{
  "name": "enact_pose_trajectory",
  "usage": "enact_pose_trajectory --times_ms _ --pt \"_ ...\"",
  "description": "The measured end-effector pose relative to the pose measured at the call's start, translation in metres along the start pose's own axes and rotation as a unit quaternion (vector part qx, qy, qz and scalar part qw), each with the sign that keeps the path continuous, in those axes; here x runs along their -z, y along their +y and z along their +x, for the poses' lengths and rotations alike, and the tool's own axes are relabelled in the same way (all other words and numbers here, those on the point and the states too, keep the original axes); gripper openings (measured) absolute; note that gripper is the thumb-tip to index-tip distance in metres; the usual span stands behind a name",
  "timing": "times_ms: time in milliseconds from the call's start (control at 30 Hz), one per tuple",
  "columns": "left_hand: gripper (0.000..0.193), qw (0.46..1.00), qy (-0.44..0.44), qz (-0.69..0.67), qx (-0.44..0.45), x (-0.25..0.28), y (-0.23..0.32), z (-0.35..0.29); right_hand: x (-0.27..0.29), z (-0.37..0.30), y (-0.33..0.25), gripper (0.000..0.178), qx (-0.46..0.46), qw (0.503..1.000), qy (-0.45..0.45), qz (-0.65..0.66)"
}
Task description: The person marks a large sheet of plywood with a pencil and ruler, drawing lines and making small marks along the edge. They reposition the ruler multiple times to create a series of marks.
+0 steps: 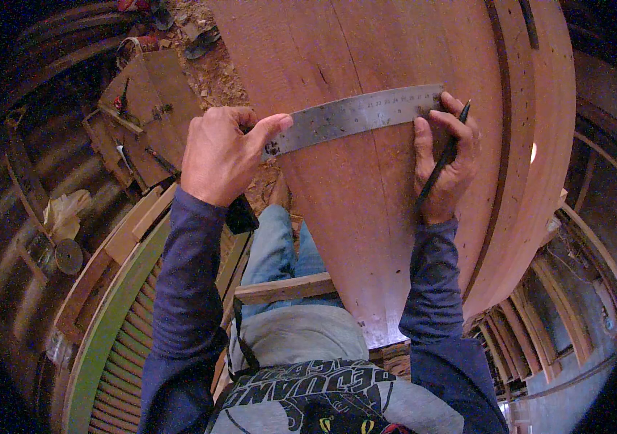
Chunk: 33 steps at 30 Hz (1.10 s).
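A metal ruler (pixel 355 118) lies across a broad reddish-brown wooden panel (pixel 352 195), tilted slightly up toward the right. My left hand (pixel 221 153) pinches its left end at the panel's left edge, thumb on top and fingers curled out of sight. Near the ruler's other end, the fingertips of my right hand (pixel 459 170) touch its lower edge and corner. A dark, slim pencil (pixel 440 170) is tucked between the fingers of that hand, slanting across the palm. Thin cracks run along the panel's upper part.
Dark strips (pixel 500 145) run along the panel's right side. Left of me stands a green-edged slatted wooden piece (pixel 98 354). Tools, including a screwdriver (pixel 121 100), lie on a brown board (pixel 167 79). Wood shavings (pixel 214 72) cover the floor beyond. Timber pieces (pixel 518 333) stand at lower right.
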<state>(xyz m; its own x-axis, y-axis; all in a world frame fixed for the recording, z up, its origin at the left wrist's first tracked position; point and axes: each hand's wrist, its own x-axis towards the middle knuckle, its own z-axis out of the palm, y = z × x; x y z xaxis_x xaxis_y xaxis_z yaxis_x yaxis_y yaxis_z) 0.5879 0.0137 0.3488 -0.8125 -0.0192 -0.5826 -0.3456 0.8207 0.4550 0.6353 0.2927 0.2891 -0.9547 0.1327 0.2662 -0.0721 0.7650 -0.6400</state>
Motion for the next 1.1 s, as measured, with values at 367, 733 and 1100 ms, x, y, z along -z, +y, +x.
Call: enact_pose_trajectory --times_ms 367,733,1100 --pt "0.054 1.0 0.003 0.015 -0.012 0.0 0.0 0.007 -0.004 0.004 0.005 0.024 0.004 1.0 0.008 0.01" --pt "0.055 0.999 0.013 0.02 -0.028 -0.003 -0.002 0.008 -0.004 0.004 0.005 0.024 0.005 1.0 0.005 0.01" --pt "0.056 0.998 0.034 0.055 -0.029 0.0 -0.002 0.005 0.02 0.029 -0.005 0.038 -0.194 0.957 0.019 0.215"
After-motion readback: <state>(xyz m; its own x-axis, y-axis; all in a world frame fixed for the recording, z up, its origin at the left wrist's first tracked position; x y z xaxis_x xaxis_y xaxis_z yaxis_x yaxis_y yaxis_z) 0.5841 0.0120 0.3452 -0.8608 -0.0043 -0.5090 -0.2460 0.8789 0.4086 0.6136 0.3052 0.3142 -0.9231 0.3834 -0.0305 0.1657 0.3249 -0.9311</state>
